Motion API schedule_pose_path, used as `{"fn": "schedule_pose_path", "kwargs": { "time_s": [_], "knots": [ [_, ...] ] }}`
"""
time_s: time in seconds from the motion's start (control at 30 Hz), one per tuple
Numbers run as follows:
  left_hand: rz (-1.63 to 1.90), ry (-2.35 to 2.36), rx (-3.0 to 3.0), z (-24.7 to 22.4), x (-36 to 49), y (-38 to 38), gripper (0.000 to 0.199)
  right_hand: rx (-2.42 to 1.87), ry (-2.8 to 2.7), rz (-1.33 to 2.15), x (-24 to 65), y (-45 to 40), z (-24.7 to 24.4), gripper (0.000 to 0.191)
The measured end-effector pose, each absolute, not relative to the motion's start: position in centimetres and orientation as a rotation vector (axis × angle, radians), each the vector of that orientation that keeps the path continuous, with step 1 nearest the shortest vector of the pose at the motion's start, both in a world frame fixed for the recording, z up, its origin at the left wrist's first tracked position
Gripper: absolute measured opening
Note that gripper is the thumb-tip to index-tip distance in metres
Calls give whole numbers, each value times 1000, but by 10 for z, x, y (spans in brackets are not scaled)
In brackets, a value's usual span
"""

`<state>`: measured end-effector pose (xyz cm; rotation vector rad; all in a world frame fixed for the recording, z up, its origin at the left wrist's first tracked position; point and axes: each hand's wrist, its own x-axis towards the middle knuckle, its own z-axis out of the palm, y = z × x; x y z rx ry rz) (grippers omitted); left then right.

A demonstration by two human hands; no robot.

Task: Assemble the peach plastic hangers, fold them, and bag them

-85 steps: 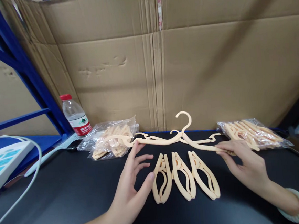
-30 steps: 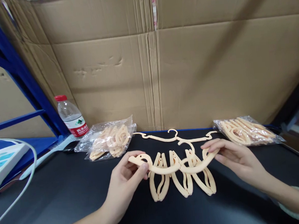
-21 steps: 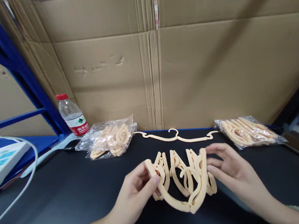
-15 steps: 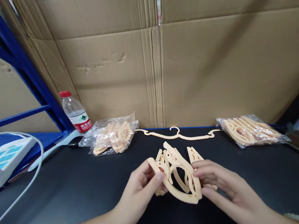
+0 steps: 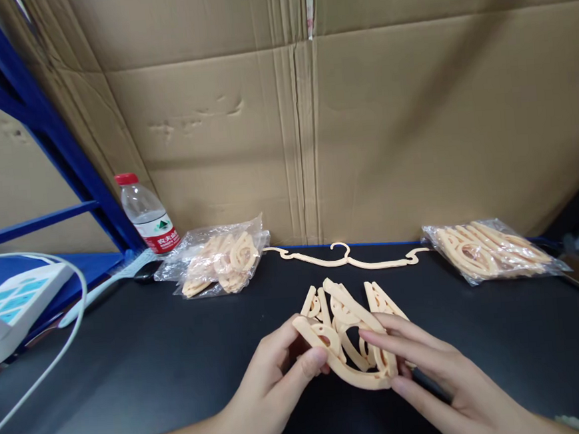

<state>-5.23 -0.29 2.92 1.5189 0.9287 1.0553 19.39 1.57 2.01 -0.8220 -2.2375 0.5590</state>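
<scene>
You are pinching folding hanger (image 5: pixel 354 366) with left hand (image 5: pixel 277 378) and right hand (image 5: pixel 421 367), above folded hangers (image 5: pixel 376 300) on counter (image 5: pixel 131 376). Risk: squeezing too hard, arms springing open, scattering row below.

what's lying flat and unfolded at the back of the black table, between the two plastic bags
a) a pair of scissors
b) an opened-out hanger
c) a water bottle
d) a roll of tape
b: an opened-out hanger lies spread along the far edge of the table, between the left bag and the right bag.
</scene>
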Motion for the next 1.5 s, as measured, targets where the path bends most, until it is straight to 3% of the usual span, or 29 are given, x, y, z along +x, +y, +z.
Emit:
{"fn": "schedule_pose_path", "kwargs": {
  "time_s": [0.33, 0.6, 0.87, 1.17, 1.4, 1.5],
  "knots": [
    [1032, 963, 1537, 24, -54, 0, 18, -794, -2296, 597, 194, 9, 23, 43],
    [1068, 973, 1388, 29, -52, 3, 22, -827, -2411, 852, 194, 5, 39, 47],
    [1133, 1180, 1522, 38, -76, 31, 31, -901, -2196, 706, 206, 17, 21, 40],
    [1017, 1614, 1855, 25, -104, 68, 36, -926, -1972, 770, 210, 35, 21, 23],
    [1005, 1748, 2070, 11, -100, 63, 20, -920, -1996, 726, 210, 38, 21, 20],
    [1023, 1743, 2136, 15, -97, 59, 22, -903, -2029, 703, 213, 40, 19, 20]
  ]
}}
